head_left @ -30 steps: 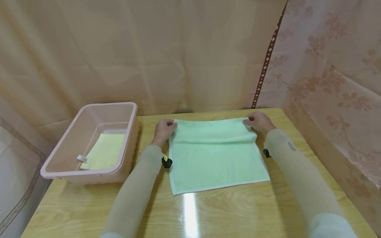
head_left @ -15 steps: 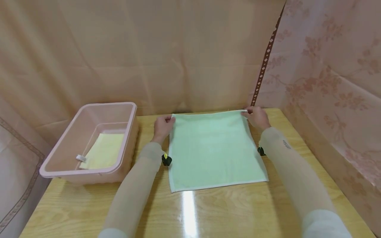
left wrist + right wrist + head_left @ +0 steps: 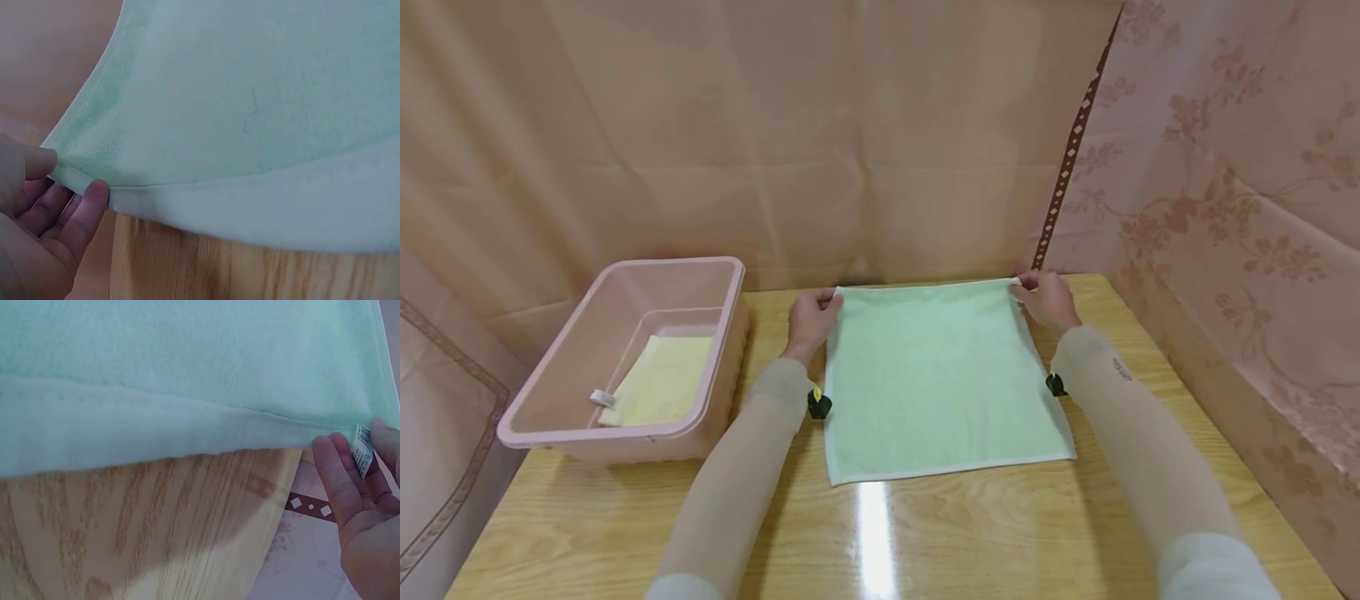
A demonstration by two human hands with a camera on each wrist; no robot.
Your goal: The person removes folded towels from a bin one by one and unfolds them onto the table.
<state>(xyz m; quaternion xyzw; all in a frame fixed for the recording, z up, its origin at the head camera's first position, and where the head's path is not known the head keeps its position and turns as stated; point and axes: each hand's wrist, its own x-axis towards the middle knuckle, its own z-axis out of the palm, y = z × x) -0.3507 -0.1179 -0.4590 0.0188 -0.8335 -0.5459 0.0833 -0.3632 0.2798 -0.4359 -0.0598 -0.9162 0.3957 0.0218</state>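
Observation:
A mint-green towel with a pale hem lies spread out across the wooden table. At its far left corner my left hand pinches the cloth between thumb and fingers; the left wrist view shows the hem caught there. My right hand pinches the far right corner, where a small white printed tag hangs between the fingers in the right wrist view. Both far corners sit at the table's back edge, and the near edge of the towel rests flat.
To the left stands a pink plastic basin holding a folded yellow cloth with a white tag. The wooden table meets a beige curtain behind and a floral curtain on the right.
The far edge of the towel moved away from me, and the crosswise fold in it flattened out. Both hands kept their corners; over the last half second they hardly moved.

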